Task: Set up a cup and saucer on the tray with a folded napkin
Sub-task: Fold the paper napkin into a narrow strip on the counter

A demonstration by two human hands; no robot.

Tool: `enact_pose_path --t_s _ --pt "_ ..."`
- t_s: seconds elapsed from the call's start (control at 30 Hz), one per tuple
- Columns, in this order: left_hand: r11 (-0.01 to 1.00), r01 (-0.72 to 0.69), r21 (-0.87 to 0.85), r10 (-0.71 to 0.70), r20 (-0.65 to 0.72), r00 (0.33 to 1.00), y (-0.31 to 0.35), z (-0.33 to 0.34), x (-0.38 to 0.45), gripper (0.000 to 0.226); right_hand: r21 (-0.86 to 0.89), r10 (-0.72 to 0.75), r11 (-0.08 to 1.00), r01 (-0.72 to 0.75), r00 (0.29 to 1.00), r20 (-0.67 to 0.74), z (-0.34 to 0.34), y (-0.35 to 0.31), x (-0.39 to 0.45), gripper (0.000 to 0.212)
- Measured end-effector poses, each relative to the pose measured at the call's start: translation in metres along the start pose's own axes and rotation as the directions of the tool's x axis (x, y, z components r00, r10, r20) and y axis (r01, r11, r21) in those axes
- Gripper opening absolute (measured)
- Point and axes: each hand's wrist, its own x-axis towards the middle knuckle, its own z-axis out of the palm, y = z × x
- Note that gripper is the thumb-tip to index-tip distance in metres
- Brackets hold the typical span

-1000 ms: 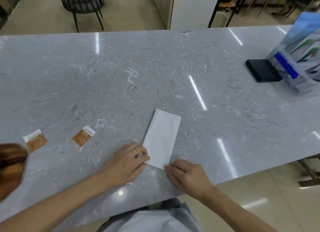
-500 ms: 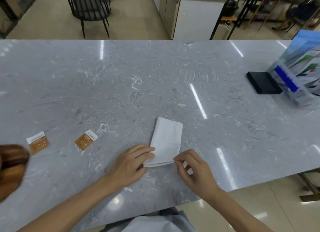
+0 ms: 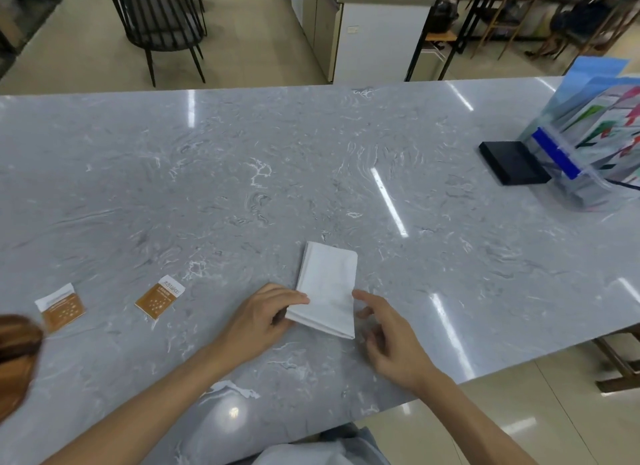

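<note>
A white napkin (image 3: pixel 327 288), folded into a small rectangle, lies flat on the grey marble table (image 3: pixel 277 187) near its front edge. My left hand (image 3: pixel 258 320) rests at the napkin's near left corner, fingers touching and pinching that edge. My right hand (image 3: pixel 388 336) hovers just right of the napkin with fingers spread, its fingertips next to the right edge and holding nothing. No cup, saucer or tray is in view.
Two orange-and-white sachets (image 3: pixel 159 296) (image 3: pixel 62 307) lie at the left. A black box (image 3: pixel 514 163) and a clear leaflet holder (image 3: pixel 595 135) stand at the far right. A brown object (image 3: pixel 15 357) shows at the left edge. Chairs and a counter stand beyond the table.
The long napkin has been folded over into a shorter rectangle. My right hand has let go of its near edge and drawn back to the right, fingers spread.
</note>
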Motion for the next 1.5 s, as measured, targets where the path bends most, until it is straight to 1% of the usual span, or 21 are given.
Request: enact_pose_path --t_s 0.07,0.17,0.23,0.3,0.37,0.43,0.5,0.57,0.67,0.8,0.9,1.0,1.07,1.1,1.17,1.23,1.27,1.33,1.4,1.47,1.5 --pt "1.0 0.0 0.0 0.0 0.004 1.0 -0.001 0.001 0.001 0.036 -0.103 -0.041 0.994 0.042 0.999 0.015 0.004 0.001 0.006 0.06" --pt "1.0 0.031 -0.006 -0.03 0.01 0.999 -0.005 0.001 0.001 0.036 -0.135 -0.063 0.989 0.057 0.997 -0.043 0.01 0.005 0.015 0.037" --pt "0.999 0.052 -0.015 -0.052 0.003 0.999 -0.003 0.001 0.003 0.032 -0.109 -0.053 0.993 0.042 0.994 -0.094 0.012 0.006 0.018 0.027" --pt "0.998 0.067 -0.009 -0.067 0.001 0.998 -0.001 0.0 0.008 0.025 -0.064 -0.031 0.998 0.022 0.99 -0.14 0.013 0.005 0.021 0.024" --pt "0.994 0.107 0.01 -0.107 -0.005 0.994 0.001 0.0 0.016 0.024 -0.03 0.025 0.999 -0.031 0.986 -0.167 0.014 0.002 0.025 0.022" --pt "0.983 0.184 -0.016 -0.184 -0.053 0.981 0.001 0.002 0.026 0.024 0.018 0.12 0.993 -0.119 0.977 -0.178 0.014 -0.001 0.031 0.017" --pt "0.968 0.251 -0.033 -0.253 -0.114 0.961 0.0 0.006 0.037 0.03 0.118 0.254 0.965 -0.235 0.95 -0.18 0.015 -0.003 0.038 0.017" --pt "0.949 0.312 -0.039 -0.315 -0.147 0.938 -0.002 0.01 0.048 0.035 0.201 0.385 0.917 -0.345 0.897 -0.216 0.016 -0.003 0.048 0.021" --pt "0.931 0.366 0.013 -0.36 -0.155 0.92 -0.003 0.013 0.063 0.034 0.253 0.507 0.857 -0.45 0.825 -0.249 0.015 -0.001 0.063 0.024" --pt "0.915 0.385 0.12 -0.376 -0.095 0.922 -0.004 0.012 0.075 0.033 0.256 0.552 0.831 -0.494 0.789 -0.269 0.02 -0.003 0.071 0.025" --pt "0.901 0.41 0.142 -0.399 -0.1 0.912 -0.004 0.013 0.079 0.031 0.27 0.58 0.812 -0.517 0.765 -0.279 0.023 -0.003 0.072 0.025" --pt "0.873 0.466 0.146 -0.452 -0.122 0.884 -0.005 0.016 0.082 0.03 0.288 0.613 0.788 -0.545 0.74 -0.276 0.023 -0.005 0.075 0.024" --pt "0.858 0.488 0.161 -0.475 -0.116 0.872 -0.004 0.016 0.085 0.028 0.257 0.602 0.798 -0.545 0.734 -0.314 0.023 -0.007 0.075 0.019" --pt "0.85 0.49 0.192 -0.476 -0.117 0.872 -0.003 0.017 0.085 0.028 0.208 0.578 0.815 -0.54 0.738 -0.348 0.023 -0.008 0.075 0.019" --pt "0.836 0.444 0.323 -0.412 -0.165 0.896 -0.001 0.018 0.085 0.032 0.072 0.495 0.855 -0.513 0.767 -0.408 0.023 -0.009 0.072 0.028" --pt "0.828 0.31 0.467 -0.244 -0.197 0.95 0.0 0.02 0.084 0.041 -0.083 0.368 0.893 -0.442 0.824 -0.432 0.023 -0.01 0.071 0.035" --pt "0.834 0.223 0.505 -0.148 -0.183 0.972 0.002 0.021 0.085 0.047 -0.16 0.292 0.907 -0.39 0.855 -0.429 0.024 -0.01 0.071 0.037" --pt "0.841 0.055 0.539 -0.015 -0.078 0.997 0.005 0.024 0.09 0.054 -0.3 0.156 0.911 -0.282 0.91 -0.384 0.026 -0.008 0.075 0.044" --pt "0.815 -0.054 0.576 0.009 0.08 0.997 0.004 0.028 0.096 0.058 -0.405 0.097 0.889 -0.215 0.951 -0.293 0.028 -0.004 0.083 0.05" --pt "0.773 -0.081 0.63 -0.06 0.199 0.978 -0.001 0.03 0.098 0.062 -0.448 0.12 0.872 -0.199 0.972 -0.2 0.03 0.001 0.091 0.053" --pt "0.764 -0.067 0.641 -0.104 0.225 0.969 -0.006 0.032 0.097 0.063 -0.447 0.137 0.872 -0.2 0.976 -0.169 0.031 0.005 0.094 0.054"
